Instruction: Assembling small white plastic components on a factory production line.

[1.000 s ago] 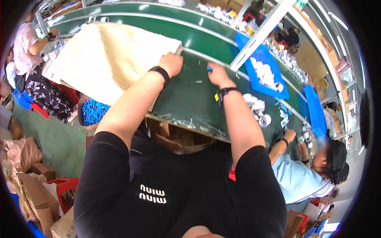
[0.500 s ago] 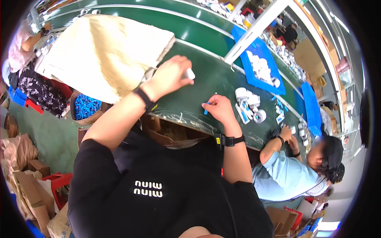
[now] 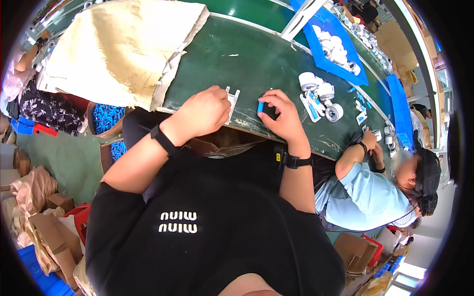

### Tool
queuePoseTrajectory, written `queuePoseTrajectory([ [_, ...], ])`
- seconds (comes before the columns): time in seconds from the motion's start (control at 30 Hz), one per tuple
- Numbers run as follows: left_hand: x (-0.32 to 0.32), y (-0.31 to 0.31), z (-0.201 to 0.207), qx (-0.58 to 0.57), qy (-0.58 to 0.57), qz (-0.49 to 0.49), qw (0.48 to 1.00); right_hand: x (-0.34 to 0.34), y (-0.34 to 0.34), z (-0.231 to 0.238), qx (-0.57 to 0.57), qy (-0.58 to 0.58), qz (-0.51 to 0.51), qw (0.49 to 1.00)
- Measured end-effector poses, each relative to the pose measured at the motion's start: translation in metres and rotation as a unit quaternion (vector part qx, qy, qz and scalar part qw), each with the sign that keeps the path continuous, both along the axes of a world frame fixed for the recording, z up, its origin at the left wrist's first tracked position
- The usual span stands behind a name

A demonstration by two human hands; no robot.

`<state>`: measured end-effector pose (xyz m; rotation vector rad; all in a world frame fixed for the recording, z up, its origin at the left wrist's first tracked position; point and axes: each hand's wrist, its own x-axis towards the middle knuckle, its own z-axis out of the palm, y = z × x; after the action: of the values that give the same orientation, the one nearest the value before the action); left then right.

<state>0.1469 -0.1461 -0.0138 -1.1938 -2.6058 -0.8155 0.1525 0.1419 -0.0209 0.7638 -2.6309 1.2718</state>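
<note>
My left hand, back upward and fingers curled, grips a flat white plastic frame with prongs at its far end. The frame is over the near edge of the green workbench. Just to the right, my right hand pinches a small blue cylindrical battery upright between thumb and fingers. A short gap separates the battery from the frame. Further right on the bench lies a cluster of round white device housings with flat pieces among them.
A large cream cloth sack covers the bench at left. Beyond the housings is a blue tray of white parts. A box of blue batteries stands at lower left. At right, a co-worker in a light blue shirt handles parts.
My left hand has come nearer the bench edge, and the white piece now shows as a pronged frame. My right hand still holds the battery, now more upright. The whole view has shifted.
</note>
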Motion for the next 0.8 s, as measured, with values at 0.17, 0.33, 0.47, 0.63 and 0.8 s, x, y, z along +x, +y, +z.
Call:
queuePoseTrajectory([
  [0.17, -0.013, -0.001, 0.008, -0.1, 0.022, -0.022, 0.995, 0.003, 0.002, -0.007, 0.045, 0.147, -0.033, 0.987],
  [0.33, -0.018, 0.004, 0.013, -0.139, 0.061, -0.054, 0.987, 0.005, 0.003, -0.009, 0.028, 0.11, -0.057, 0.992],
  [0.47, -0.015, 0.006, 0.02, -0.167, 0.069, -0.06, 0.982, 0.003, 0.005, -0.013, 0.029, 0.113, -0.053, 0.992],
  [0.63, -0.015, 0.009, 0.02, -0.18, 0.092, -0.072, 0.977, 0.006, 0.004, -0.014, 0.034, 0.116, -0.067, 0.99],
  [0.8, -0.021, 0.01, 0.018, -0.187, 0.174, -0.118, 0.96, 0.003, 0.004, -0.015, 0.04, 0.116, -0.064, 0.99],
])
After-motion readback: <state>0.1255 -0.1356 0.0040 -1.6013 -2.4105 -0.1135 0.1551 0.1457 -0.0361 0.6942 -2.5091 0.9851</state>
